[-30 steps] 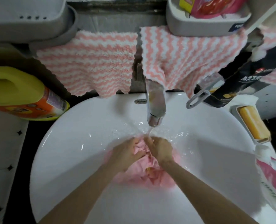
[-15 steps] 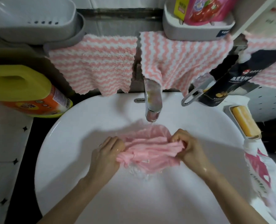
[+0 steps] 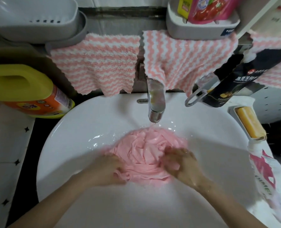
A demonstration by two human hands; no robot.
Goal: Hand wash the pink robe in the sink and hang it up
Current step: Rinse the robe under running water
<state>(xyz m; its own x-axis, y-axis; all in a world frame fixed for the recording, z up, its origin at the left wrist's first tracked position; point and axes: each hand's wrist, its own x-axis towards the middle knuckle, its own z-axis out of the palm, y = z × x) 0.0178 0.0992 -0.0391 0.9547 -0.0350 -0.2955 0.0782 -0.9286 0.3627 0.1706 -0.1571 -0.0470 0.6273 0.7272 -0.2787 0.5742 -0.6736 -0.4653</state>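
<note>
The wet pink robe (image 3: 149, 148) lies bunched in the bottom of the white sink (image 3: 74, 139), just below the chrome tap (image 3: 156, 102), which drips a thin trickle. My left hand (image 3: 106, 170) is at the robe's near left edge, its fingers curled round a fold of the cloth. At the robe's near right side, my right hand (image 3: 181, 163) is blurred, its fingers spread over the fabric and pressing on it. Shallow water glistens around the robe.
A yellow and orange detergent jug (image 3: 23, 91) lies left of the basin. Pink striped cloths (image 3: 97, 65) hang behind the tap. A dark bottle (image 3: 227, 86), a soap bar in a dish (image 3: 250, 124) and a pink-printed pouch (image 3: 268, 175) stand along the right rim.
Half a second ago both hands held the robe stretched above the basin. It is now down in the water and spread wider, with both hands nearer me on its front edge.
</note>
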